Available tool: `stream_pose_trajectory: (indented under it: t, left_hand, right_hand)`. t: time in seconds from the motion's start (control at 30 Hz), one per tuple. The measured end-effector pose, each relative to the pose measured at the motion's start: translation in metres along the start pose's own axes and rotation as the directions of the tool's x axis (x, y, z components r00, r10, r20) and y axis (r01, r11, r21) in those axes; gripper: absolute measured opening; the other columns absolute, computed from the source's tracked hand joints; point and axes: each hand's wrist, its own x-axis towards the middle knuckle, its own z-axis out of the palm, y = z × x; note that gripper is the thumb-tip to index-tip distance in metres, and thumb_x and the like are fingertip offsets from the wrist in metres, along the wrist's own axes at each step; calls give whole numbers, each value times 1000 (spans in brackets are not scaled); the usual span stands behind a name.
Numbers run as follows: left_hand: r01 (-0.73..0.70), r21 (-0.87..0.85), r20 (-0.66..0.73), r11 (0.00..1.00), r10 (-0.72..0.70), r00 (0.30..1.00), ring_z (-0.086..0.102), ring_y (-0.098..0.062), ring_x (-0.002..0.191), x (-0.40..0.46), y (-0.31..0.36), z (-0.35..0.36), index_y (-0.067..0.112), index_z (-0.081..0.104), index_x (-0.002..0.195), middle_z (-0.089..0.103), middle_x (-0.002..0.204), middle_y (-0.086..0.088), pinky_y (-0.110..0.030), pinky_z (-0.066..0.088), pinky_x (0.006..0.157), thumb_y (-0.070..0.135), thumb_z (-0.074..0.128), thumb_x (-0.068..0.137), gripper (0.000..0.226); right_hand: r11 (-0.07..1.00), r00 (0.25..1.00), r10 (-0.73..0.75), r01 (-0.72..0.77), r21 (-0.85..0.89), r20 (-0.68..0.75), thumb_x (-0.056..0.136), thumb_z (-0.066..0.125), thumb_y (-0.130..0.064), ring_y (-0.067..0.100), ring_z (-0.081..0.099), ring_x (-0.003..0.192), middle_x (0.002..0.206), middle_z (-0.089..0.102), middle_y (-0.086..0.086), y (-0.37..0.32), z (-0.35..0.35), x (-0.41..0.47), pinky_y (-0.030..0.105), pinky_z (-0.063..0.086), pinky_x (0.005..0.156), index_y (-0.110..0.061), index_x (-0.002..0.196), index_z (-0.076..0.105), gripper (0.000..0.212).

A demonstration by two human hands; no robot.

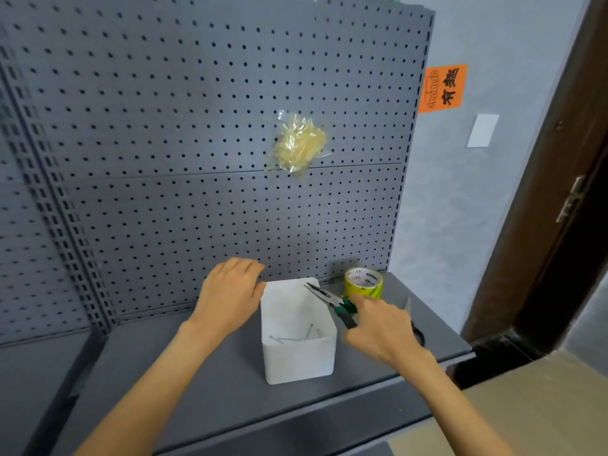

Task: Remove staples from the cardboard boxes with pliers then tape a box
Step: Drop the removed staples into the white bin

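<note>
Nearest, at about five o'clock, a flat tan cardboard box (539, 403) edges into sight below the grey metal shelf (204, 383). Over that shelf both bare forearms reach forward. The right hand (378, 327), at roughly four o'clock, has its fingers curled round the green handles of a pair of slim needle-nose pliers (329, 299); the metal nose points toward ten o'clock, its tip over the far right rim of a white rectangular plastic tub (297, 360). A few thin metal staples (294, 337) lie on the tub's floor. The left hand (230, 291), at about seven o'clock from centre, lies palm down with loose fingers beside the tub's left rim; I cannot tell whether the thumb touches it. It holds nothing. Beyond the right hand stands a yellow roll of tape (363, 284), just beside the tub's far right corner. Farther back, a clear plastic bag of pale yellowish bits (299, 143) hangs on the grey perforated pegboard (164, 126), and at two o'clock an orange sign (442, 88) is stuck on the wall.
</note>
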Motion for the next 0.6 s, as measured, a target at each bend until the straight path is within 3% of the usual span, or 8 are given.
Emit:
stream_pose_trajectory:
  t: [0.1,0.37,0.6]
  left_hand:
    - [26,16,9,1000,-26,1000,67,-26,87,-9,-2,-4,9,71,97,72,93,-5,-38,54,73,18,81,69,31]
    - [180,94,31,979,-183,983,60,-25,108,-60,-28,-21,9,65,115,67,112,-6,-40,47,91,24,65,86,32]
    - [292,296,57,909,-322,945,69,-26,78,-131,-66,-62,7,72,92,72,85,-7,-38,56,64,21,86,62,36]
  right_hand:
    - [999,999,-43,44,23,-22,74,56,-26,27,50,72,81,51,-2,-3,2,3,29,36,59,-17,90,44,22]
    - [983,982,-173,177,53,-74,70,58,-27,26,52,73,80,51,-5,-33,5,10,26,26,49,-20,85,40,24]
    - [930,939,-339,343,131,-50,71,61,-24,26,50,68,76,52,-2,-95,16,8,27,26,50,-16,83,42,24]
